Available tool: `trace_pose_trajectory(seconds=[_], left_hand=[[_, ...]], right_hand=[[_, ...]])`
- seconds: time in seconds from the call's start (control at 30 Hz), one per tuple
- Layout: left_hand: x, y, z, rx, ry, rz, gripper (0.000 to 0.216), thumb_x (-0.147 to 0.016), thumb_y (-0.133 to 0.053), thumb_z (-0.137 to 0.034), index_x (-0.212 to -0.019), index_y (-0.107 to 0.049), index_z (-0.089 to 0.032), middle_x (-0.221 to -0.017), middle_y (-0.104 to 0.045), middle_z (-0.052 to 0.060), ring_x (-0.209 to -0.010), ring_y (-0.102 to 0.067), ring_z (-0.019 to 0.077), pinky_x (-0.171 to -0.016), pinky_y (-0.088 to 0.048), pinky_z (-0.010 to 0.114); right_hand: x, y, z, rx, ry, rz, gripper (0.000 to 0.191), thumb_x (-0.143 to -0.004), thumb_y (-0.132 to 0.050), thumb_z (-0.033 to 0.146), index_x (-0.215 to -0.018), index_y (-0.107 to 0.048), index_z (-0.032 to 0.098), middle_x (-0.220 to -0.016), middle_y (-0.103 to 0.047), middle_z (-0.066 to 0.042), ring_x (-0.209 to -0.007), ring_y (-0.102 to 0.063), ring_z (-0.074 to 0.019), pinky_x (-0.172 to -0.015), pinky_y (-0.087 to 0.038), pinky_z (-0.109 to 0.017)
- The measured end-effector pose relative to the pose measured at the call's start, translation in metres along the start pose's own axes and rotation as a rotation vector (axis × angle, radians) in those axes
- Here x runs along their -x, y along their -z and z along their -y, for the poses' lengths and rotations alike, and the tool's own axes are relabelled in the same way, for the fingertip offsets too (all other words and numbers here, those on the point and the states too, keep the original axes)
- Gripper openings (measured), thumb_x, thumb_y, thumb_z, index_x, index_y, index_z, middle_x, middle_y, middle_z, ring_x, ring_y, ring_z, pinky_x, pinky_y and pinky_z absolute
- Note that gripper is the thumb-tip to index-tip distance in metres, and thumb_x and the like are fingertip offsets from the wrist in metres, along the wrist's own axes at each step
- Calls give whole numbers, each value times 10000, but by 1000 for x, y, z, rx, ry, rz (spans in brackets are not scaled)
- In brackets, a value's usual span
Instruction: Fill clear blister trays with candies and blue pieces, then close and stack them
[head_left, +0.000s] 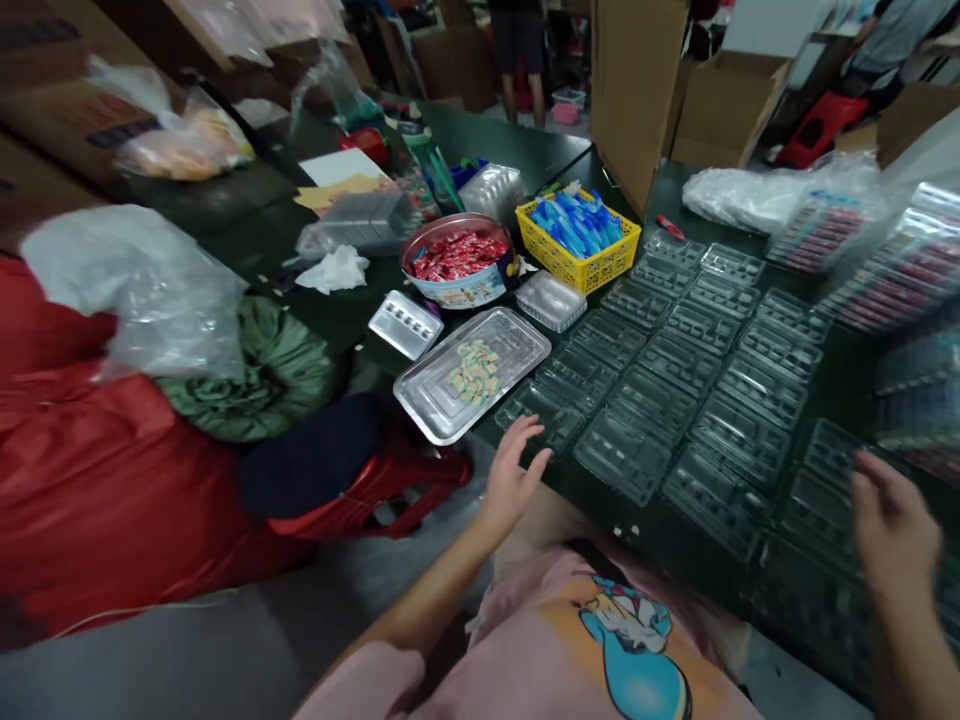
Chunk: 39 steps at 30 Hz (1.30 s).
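My left hand (516,470) is held over the table's near edge with its fingers apart and nothing in it. Just beyond it lies a clear plastic blister tray (541,415), one of several laid in rows on the dark green table. At the right, my right hand (896,525) hovers over more clear trays (821,500); it is blurred, and whether it holds anything does not show. To the left of the rows sits a metal tray (420,392) with a heap of small pale green and cream pieces (475,372) on it.
Behind the metal tray are a round tin (461,292) of red packets, a yellow basket (581,272) of blue items and a silver slotted block (406,325). Stacked filled packs (900,265) stand at right. A red stool (375,490) and red sacks (112,480) are at left.
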<state>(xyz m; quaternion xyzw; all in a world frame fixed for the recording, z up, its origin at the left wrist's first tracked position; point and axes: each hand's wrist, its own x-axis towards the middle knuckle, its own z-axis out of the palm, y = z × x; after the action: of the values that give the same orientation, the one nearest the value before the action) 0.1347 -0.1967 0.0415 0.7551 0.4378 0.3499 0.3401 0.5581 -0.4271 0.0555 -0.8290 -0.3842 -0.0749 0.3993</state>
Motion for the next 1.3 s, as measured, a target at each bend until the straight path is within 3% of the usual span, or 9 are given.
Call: trace_pose_trajectory(seconds=[0.2,0.33,0.43,0.6,0.7,0.8,0.93,1.1,1.3], left_hand=[[10,7,51,-309,-132,-15,482,-900,-591,-299,-1364,-506,-201,-1463,-482,159,-1450,-303,318,-1135,-330,562],[15,-2,57,-370,-144,42,549,-873,-631,-306,-1390,-496,-181,-1490,-444,185,-1455,-279,354,-1123,-337,576],[13,8,53,-330,-144,22,548,-873,-636,-325,-1389,-503,-199,-1506,-423,179,-1459,-273,347,-1131,-316,580],[1,60,62,-133,17,-293,522,-860,-656,-339,-1359,-539,-244,-1545,-377,126,-1463,-277,299,-1189,-219,519],[-8,90,87,107,246,-607,589,-836,-688,-361,-1383,-498,-252,-1566,-336,110,-1473,-256,252,-1212,-166,432],[-14,105,113,512,582,-833,596,-832,-692,-362,-1376,-462,-282,-1512,-408,100,-1416,-368,216,-1162,-288,388],[-14,107,128,851,896,-860,464,-841,-675,-306,-1272,-505,-331,-1344,-546,50,-1155,-591,171,-905,-501,322],[-14,108,129,900,858,-894,347,-848,-667,-255,-1167,-553,-331,-1152,-606,1,-904,-625,96,-720,-489,210],[-19,115,138,1058,966,-714,163,-856,-648,-287,-1002,-583,-252,-852,-625,-10,-664,-608,106,-623,-505,235]], right_hand=[[5,-96,113,-168,357,427,307,-946,-515,346,-1188,-651,215,-1256,-639,-125,-1168,-607,-269,-1024,-479,-505],[26,-135,170,-270,533,610,295,-951,-521,275,-1215,-639,213,-1282,-617,-135,-1179,-600,-255,-1005,-504,-481],[34,-156,195,-311,622,688,278,-950,-527,248,-1196,-652,211,-1262,-633,-133,-1166,-606,-258,-988,-513,-489],[34,-171,211,-315,606,748,284,-954,-521,235,-1209,-645,222,-1239,-653,-116,-1137,-625,-250,-985,-518,-489],[34,-176,211,-338,571,761,288,-955,-516,230,-1214,-639,231,-1212,-666,-104,-1128,-634,-240,-982,-528,-471],[36,-181,211,-359,544,762,285,-956,-511,224,-1212,-636,240,-1194,-674,-94,-1115,-641,-229,-972,-541,-447],[34,-188,218,-373,540,766,279,-963,-500,223,-1209,-630,246,-1174,-682,-85,-1097,-648,-220,-954,-552,-428],[22,-195,233,-370,526,790,262,-968,-499,243,-1194,-632,240,-1164,-683,-85,-1084,-651,-218,-957,-547,-431],[16,-208,245,-409,513,814,265,-970,-493,247,-1192,-637,234,-1155,-684,-83,-1088,-647,-210,-968,-538,-413]])
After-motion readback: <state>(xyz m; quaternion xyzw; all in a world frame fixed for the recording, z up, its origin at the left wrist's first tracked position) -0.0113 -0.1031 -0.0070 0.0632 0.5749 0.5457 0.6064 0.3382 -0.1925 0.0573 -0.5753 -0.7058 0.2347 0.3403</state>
